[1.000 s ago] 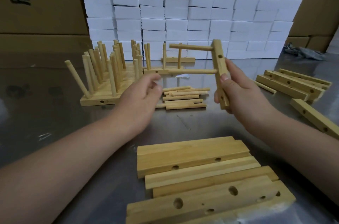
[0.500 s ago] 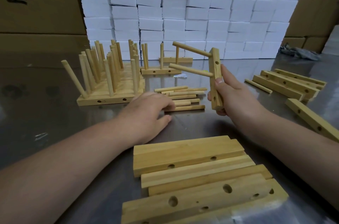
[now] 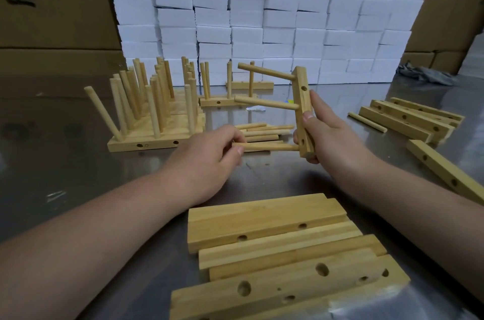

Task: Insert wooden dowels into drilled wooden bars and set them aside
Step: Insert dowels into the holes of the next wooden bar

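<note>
Two dowels (image 3: 265, 74) in upright drilled bar (image 3: 303, 99) within right grip (image 3: 330, 136), third dowel (image 3: 269, 147) in pinch of left grip (image 3: 209, 160).

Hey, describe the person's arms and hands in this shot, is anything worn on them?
Nothing worn shows. The left hand and right hand are bare: no gloves, rings or watch. The left forearm and right forearm are bare to the frame's edge, no sleeve in view. The nails that show are short.
</note>
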Demonstrator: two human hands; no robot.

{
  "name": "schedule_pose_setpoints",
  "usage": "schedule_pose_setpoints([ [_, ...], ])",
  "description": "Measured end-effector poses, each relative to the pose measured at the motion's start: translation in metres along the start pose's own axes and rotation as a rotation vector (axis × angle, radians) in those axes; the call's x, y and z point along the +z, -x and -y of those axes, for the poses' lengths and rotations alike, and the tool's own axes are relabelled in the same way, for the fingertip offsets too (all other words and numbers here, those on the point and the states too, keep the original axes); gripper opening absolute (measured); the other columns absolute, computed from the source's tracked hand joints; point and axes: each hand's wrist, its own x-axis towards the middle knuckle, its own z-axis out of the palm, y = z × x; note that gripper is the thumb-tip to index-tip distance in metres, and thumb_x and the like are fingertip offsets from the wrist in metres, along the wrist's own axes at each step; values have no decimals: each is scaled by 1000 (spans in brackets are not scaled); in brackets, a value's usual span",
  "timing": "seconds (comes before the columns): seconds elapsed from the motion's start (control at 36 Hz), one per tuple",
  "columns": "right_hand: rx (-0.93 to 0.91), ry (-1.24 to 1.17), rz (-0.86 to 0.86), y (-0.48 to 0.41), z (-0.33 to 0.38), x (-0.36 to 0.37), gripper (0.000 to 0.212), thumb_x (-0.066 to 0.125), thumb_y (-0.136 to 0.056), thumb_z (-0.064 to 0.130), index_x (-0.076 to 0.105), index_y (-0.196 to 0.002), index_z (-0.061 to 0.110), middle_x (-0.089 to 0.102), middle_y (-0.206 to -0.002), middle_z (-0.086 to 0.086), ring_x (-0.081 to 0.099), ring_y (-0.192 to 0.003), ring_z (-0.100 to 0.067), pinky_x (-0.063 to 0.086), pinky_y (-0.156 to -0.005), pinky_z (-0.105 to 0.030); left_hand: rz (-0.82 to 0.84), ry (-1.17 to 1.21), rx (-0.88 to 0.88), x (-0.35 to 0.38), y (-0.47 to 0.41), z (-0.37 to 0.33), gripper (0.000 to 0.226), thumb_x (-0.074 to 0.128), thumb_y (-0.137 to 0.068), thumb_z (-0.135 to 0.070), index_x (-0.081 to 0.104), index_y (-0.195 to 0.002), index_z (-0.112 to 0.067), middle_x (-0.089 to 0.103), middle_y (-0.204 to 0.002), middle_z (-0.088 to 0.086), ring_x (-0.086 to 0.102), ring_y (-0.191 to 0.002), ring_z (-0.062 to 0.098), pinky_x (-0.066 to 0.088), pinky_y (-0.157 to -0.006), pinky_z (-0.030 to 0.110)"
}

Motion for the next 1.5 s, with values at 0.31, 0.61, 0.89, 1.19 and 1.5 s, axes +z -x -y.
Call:
schedule_pose_setpoints([
  [0.31, -41, 12, -10, 5, 4, -1, 46, 30, -101, 35, 20, -144, 44, 61, -99, 5, 55, -80, -3, 39, -59, -19, -121, 178, 87, -3, 6, -5, 14, 44, -88, -28, 48, -84, -41, 58, -74, -6, 49, -66, 7, 40, -62, 28],
  [0.61, -58, 28, -26, 6, 5, -2, 45, 28, -102, 34, 21, -145, 42, 59, -91, 0, 53, -79, -7, 42, -62, -23, -142, 278, 99, -2, 6, -3, 23, 50, -91, -17, 53, -84, -39, 64, -80, -21, 52, -62, 4, 45, -62, 32],
  [0.89, -95, 42, -16, 6, 3, -2, 45, 27, -101, 34, 20, -145, 43, 54, -118, 3, 52, -92, -7, 39, -62, -20, -135, 272, 73, -3, 5, -7, 19, 50, -90, -17, 53, -84, -36, 64, -80, -19, 54, -64, 9, 49, -68, 40],
  [1.19, -143, 44, 10, 10, 6, 1, 39, 28, -101, 34, 25, -135, 53, 59, -112, 4, 55, -98, -9, 41, -62, -19, -46, 226, 107, -5, 8, -7, 26, 56, -85, -28, 61, -104, -45, 55, -66, -41, 52, -75, -19, 36, -64, 0],
  [1.5, -229, 84, 27, 12, 10, 5, 37, 29, -101, 30, 35, -91, 65, 52, -76, 9, 51, -65, 0, 43, -55, -15, -135, 225, 185, -6, 8, -10, 33, 59, -86, -21, 56, -92, -53, 61, -68, -35, 59, -73, -11, 38, -64, 0],
])
